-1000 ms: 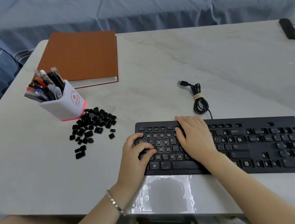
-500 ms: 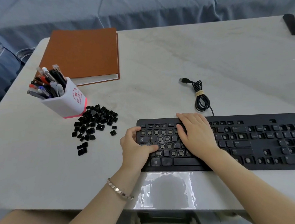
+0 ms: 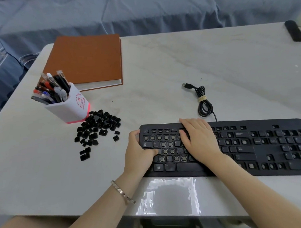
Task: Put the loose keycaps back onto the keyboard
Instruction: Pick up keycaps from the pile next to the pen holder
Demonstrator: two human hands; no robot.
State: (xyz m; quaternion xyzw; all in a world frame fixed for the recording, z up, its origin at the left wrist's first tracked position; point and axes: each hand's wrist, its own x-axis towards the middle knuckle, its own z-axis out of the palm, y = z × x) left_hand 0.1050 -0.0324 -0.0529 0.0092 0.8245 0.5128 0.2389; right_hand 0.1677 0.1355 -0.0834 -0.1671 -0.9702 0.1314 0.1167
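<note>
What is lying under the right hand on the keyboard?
The right hand lies flat on the keyboard, over its middle rows. Around it some sockets are bare and some keys fitted. What lies beneath the palm is hidden.

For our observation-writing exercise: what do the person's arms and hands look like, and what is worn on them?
Both forearms are bare, with no sleeves in view. The left hand has a silver metal link bracelet around its wrist. The right hand shows no bracelet, watch or glove. No rings show on either hand.
</note>
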